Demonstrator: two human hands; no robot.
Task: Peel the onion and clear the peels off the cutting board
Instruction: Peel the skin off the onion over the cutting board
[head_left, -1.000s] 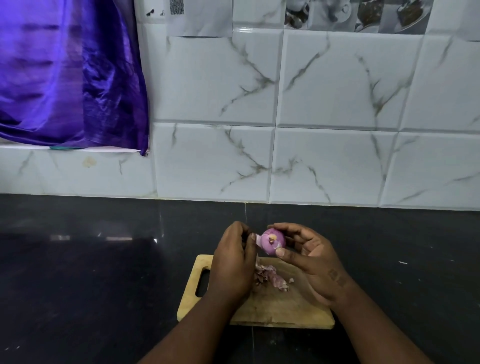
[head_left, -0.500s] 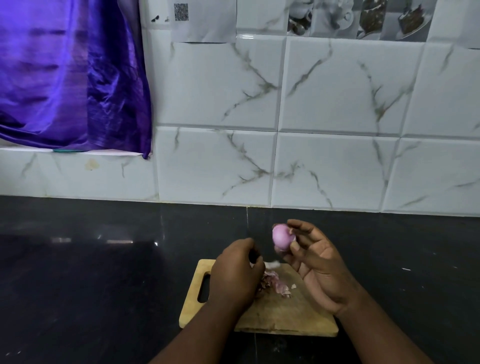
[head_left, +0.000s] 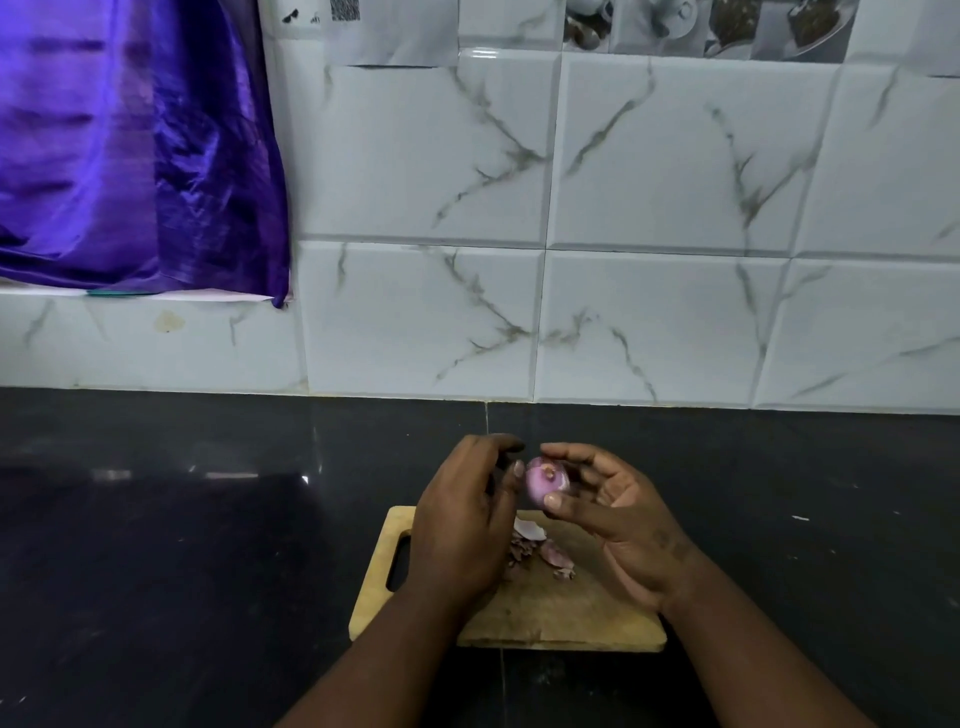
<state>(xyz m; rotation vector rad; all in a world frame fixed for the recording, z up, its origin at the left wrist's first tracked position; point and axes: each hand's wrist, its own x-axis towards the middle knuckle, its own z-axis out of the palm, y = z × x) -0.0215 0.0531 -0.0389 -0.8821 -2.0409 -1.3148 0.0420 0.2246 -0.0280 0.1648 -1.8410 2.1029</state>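
Two surfaces fill the scene: a glossy black stone worktop and a wall of white, grey-veined tiles, with shiny purple cloth hanging at the left. A pale wooden cutting board with a slot handle lies near the front edge, dry papery peels heaped on it. Above the board, the right hand pinches the smooth, round pink onion between thumb and fingers; the left hand, loosely curled, touches it with the thumb tip.
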